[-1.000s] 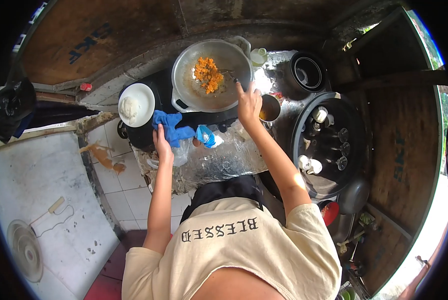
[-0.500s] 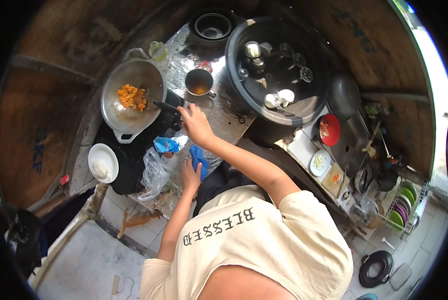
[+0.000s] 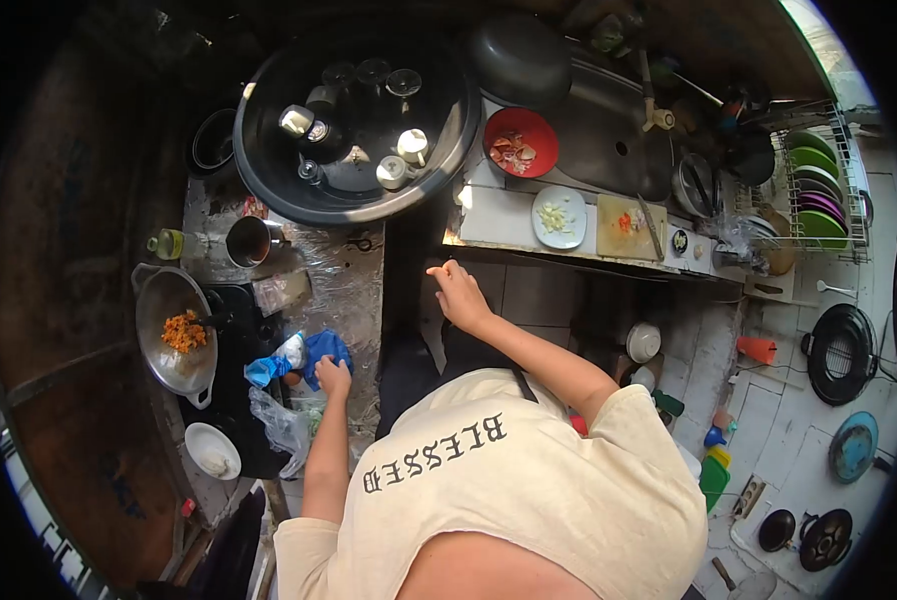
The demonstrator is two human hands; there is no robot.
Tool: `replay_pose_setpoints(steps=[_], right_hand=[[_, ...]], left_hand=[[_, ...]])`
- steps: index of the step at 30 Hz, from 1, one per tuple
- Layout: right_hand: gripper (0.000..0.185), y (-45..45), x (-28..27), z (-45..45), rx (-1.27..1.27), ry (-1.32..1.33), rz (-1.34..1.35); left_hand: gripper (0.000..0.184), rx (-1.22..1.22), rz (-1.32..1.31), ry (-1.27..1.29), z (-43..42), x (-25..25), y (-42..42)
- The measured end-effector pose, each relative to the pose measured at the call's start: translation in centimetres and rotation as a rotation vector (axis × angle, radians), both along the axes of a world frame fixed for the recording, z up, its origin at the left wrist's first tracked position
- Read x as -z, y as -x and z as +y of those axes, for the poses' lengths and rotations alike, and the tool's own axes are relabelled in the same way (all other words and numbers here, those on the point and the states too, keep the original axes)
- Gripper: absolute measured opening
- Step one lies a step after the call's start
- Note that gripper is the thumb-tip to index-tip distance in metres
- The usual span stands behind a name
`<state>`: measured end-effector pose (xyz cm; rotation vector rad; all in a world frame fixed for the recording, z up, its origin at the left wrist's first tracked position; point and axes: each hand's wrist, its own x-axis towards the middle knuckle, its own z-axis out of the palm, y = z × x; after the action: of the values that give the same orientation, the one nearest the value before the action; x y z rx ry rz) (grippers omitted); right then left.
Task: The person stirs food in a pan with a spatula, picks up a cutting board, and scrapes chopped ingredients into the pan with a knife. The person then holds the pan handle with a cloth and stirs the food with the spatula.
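My left hand (image 3: pixel 335 380) is closed on the lower edge of a blue cloth (image 3: pixel 326 350) at the counter's front. Beside the cloth lie a blue-and-white packet (image 3: pixel 266 371) and a clear plastic bag (image 3: pixel 279 425). My right hand (image 3: pixel 459 295) hangs in the air off the counter edge, its fingers loosely bent and apart, nothing visible in them. On the stove, a wok (image 3: pixel 154 335) holds chopped orange food (image 3: pixel 183 332). A black-handled utensil (image 3: pixel 219 320) rests in it, untouched. Behind the wok stands a metal mug (image 3: pixel 250 242).
A big black basin (image 3: pixel 369 208) with glasses and cups stands at the back. Along the right counter are a red bowl (image 3: pixel 534 130), a plate of chopped pieces (image 3: pixel 559 235), a cutting board (image 3: pixel 621 243) with a knife (image 3: pixel 652 228), a sink (image 3: pixel 619 110) and a dish rack (image 3: pixel 841 160).
My right hand has let go of the black-handled utensil and moved right, away from the wok. My view has turned right, towards the sink counter. The left hand stays at the blue cloth.
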<state>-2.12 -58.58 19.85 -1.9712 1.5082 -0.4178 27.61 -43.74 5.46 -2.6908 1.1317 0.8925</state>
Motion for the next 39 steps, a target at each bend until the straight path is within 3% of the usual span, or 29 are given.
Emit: replay_pose_setpoints(steps=[5, 7, 15, 18, 20, 23, 26, 31, 34, 35, 39], right_hand=[[0.036, 12.3, 0.4, 1.7, 0.199, 0.054, -0.052], [0.035, 17.8, 0.4, 3.1, 0.28, 0.074, -0.078], [0.032, 38.9, 0.2, 7.6, 0.835, 0.058, 0.035], [0.032, 44.4, 0.9, 6.1, 0.933, 0.22, 0.202], [0.033, 46.6, 0.3, 4.2, 0.973, 0.141, 0.255], [0.033, 49.2, 2.2, 1.6, 0.964, 0.158, 0.29], [0.03, 50.3, 3.6, 0.3, 0.935, -0.086, 0.258], [0.025, 51.1, 6.3, 0.7, 0.937, 0.106, 0.257], [0.025, 51.3, 6.6, 0.6, 0.933, 0.149, 0.186], [0.025, 51.4, 6.6, 0.6, 0.934, 0.123, 0.178], [0.026, 52.1, 6.6, 0.7, 0.866, 0.132, 0.173]], left_hand=[[0.02, 0.174, 0.135, 0.257, -2.6, 1.7, 7.4], [0.016, 0.183, 0.324, 0.374, -4.0, 0.9, 13.4], [0.014, 0.374, 1.042, 0.216, -9.2, -6.4, 41.6], [0.014, 0.522, 1.046, 0.347, -11.8, -8.7, 48.6], [0.022, 0.516, 1.019, 0.4, -13.8, -9.0, 51.9], [0.031, 0.516, 0.925, 0.479, -16.2, -8.7, 55.3], [0.039, 0.599, 0.757, 0.463, -17.9, -7.3, 56.8], [0.041, 0.602, 0.726, 0.285, -19.2, -6.7, 57.5], [0.04, 0.475, 0.799, 0.279, -19.0, -7.1, 57.6], [0.044, 0.469, 0.818, 0.354, -19.0, -4.9, 57.3], [0.053, 0.15, 0.962, 0.152, -20.8, -4.6, 56.5]])
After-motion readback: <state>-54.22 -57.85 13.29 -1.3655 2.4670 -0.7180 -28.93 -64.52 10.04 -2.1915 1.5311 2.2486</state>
